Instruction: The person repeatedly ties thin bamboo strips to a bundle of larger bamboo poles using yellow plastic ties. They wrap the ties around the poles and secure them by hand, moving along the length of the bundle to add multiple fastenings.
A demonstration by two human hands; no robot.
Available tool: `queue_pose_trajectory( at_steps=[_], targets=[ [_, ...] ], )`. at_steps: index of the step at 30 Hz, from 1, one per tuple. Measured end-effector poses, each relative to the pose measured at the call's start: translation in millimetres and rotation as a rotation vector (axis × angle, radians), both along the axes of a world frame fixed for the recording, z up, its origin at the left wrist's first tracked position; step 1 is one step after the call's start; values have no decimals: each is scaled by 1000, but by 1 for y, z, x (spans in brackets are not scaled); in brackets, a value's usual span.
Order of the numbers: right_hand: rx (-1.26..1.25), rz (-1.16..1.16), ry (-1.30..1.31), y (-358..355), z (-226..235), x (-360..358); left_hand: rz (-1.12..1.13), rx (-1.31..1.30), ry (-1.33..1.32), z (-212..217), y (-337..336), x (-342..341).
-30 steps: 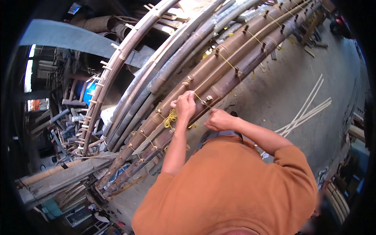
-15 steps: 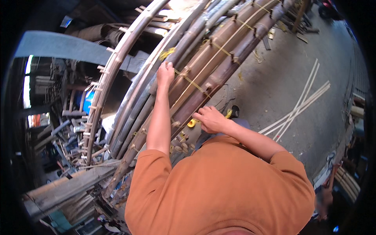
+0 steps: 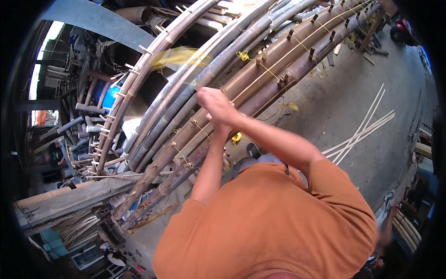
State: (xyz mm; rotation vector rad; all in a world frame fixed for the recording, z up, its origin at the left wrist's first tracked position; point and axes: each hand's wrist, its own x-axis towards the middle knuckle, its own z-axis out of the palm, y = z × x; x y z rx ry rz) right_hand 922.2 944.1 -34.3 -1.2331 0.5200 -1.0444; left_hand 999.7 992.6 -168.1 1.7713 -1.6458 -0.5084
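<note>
My right hand (image 3: 213, 101), closed in a fist and slightly smeared, crosses over the brown bamboo poles (image 3: 253, 80). My left hand (image 3: 222, 123) is just beneath it at the poles, its fingers mostly hidden behind the right wrist. Thin yellow twine (image 3: 269, 70) is bound across the paired poles, and a thin pale strip runs along between them. Short wooden pegs (image 3: 283, 80) stick up from the poles. Beyond my hands, a blurred yellow bundle (image 3: 181, 58) sweeps over the grey poles; whether a hand holds it is unclear.
A curved pegged bamboo frame (image 3: 138, 76) rises at the left, beside grey bamboo poles (image 3: 204, 72). Pale bamboo strips (image 3: 360, 135) lie crossed on the concrete floor at right. A yellow roll (image 3: 236, 138) lies near my foot. A wooden beam (image 3: 83, 200) stands at lower left.
My right hand has moved left and forward across the left one. My left hand has drawn back toward me. The yellow bundle now streaks across the grey poles.
</note>
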Motion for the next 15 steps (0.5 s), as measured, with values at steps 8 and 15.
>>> queue_pose_trajectory(
  at_steps=[8, 15],
  targets=[
    [-104, 380, 580, -90, -14, -27, 154, 285, -163, 53, -10, -14],
    [-804, 384, 705, 49, -104, -119, 169, 204, -152, 58, -13, -24]
  ],
)
